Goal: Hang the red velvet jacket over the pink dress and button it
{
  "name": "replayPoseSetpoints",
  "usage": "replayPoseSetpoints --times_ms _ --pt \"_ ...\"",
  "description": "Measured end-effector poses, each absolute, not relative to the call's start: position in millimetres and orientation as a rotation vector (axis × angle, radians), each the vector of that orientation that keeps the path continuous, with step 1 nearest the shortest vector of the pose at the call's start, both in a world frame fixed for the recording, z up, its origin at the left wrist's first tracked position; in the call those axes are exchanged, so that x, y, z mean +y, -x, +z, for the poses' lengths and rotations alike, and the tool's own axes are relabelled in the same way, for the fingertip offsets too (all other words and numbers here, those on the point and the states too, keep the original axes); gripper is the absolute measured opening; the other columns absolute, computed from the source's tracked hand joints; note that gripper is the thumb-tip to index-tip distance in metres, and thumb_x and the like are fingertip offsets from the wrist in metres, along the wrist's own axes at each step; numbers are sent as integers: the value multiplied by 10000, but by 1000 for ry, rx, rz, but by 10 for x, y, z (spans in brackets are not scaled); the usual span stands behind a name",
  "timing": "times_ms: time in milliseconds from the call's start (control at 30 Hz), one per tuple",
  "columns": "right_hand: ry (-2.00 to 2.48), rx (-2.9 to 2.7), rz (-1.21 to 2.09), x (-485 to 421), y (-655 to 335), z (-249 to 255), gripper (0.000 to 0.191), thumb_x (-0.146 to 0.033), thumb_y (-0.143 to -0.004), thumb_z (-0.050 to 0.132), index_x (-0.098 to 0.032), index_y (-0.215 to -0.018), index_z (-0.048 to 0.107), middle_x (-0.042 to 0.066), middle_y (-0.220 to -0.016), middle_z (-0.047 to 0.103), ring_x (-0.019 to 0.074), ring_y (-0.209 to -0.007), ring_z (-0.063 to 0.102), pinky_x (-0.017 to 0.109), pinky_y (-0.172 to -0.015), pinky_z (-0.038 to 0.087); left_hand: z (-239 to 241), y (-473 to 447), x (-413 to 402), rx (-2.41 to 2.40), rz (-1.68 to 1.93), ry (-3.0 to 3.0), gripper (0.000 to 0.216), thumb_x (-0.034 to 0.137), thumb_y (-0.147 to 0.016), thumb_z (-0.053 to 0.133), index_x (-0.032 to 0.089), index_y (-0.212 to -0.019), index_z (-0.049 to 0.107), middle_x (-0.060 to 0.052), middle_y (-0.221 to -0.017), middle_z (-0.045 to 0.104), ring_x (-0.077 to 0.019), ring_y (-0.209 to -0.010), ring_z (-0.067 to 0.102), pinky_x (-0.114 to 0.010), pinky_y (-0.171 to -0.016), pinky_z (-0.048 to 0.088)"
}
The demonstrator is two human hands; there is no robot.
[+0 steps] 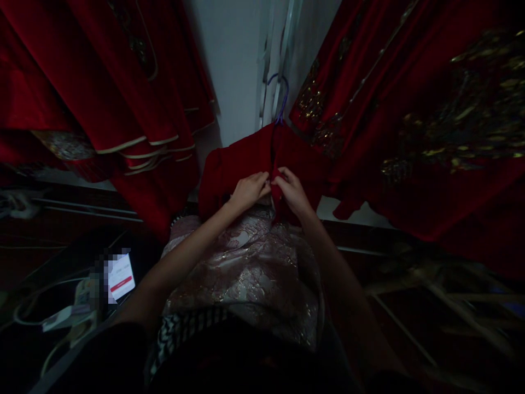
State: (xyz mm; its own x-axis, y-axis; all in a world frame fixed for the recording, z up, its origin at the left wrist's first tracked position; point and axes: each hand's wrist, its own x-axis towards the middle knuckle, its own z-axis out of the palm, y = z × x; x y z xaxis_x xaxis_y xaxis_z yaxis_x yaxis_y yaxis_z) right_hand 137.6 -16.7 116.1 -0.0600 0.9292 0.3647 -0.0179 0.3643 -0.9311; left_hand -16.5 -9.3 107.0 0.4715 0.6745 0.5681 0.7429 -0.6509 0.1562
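Red garment (233,158), one: is hanging from a purple hanger (286,93) between gold-trimmed red clothes (151,104). Left hand (248,191) and right hand (292,189): grips narrow, both are pinching the garment's front opening, almost meeting. Shiny patterned cloth (262,262): is lying just below.

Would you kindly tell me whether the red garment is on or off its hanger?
On: the purple hanger hook rises from the neck of the red garment, whose shoulders spread to either side.
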Motion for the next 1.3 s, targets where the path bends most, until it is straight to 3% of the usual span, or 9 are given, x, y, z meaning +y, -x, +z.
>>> replayPoseSetpoints --times_ms 167,333,533,667,1000,1300 --pt "863 -1320 1013 -139 -1269 1065 204 -266 -708 595 -228 -885 501 -39 -805 588 111 -757 578 236 -718 486 972 212 -135 -1309 -1335 2653 171 264 -877 514 172 -1020 504 -58 -922 636 -155 -778 610 -257 -712 465" --pt "773 -1346 1070 -154 -1269 864 365 -317 -708 671 -257 -1034 518 1 -959 611 138 -909 609 309 -861 526 747 247 -229 -1333 -1978 2554 259 188 -835 554 179 -1094 555 -63 -1049 663 -148 -946 640 -279 -872 493" --pt "765 -1434 905 -240 -1251 786 319 -340 -744 685 -220 -1021 585 38 -987 656 149 -928 633 332 -883 538 578 152 -339 -1468 -2473 2270 184 298 -826 629 184 -956 569 -37 -921 680 -129 -866 676 -228 -761 529" --pt "813 -1484 878 -266 -1279 835 304 -382 -773 670 -207 -1021 643 53 -1026 684 154 -907 652 327 -837 561 631 143 -354 -1469 -2424 2289 150 272 -826 623 188 -933 562 -25 -902 680 -124 -847 687 -214 -738 531" --pt "887 -1537 595 -322 -1273 963 248 -357 -829 620 -231 -1035 677 52 -1061 661 135 -848 669 283 -760 579 897 320 -238 -1358 -1858 2588 96 228 -819 594 184 -905 593 -17 -886 694 -123 -811 672 -233 -748 523" --pt "898 -1526 518 -335 -1273 959 238 -340 -841 612 -228 -1039 684 45 -1017 644 123 -798 667 268 -703 593 1005 329 -262 -1322 -1755 2631 121 224 -819 575 178 -927 604 -20 -893 701 -126 -818 668 -235 -751 523"
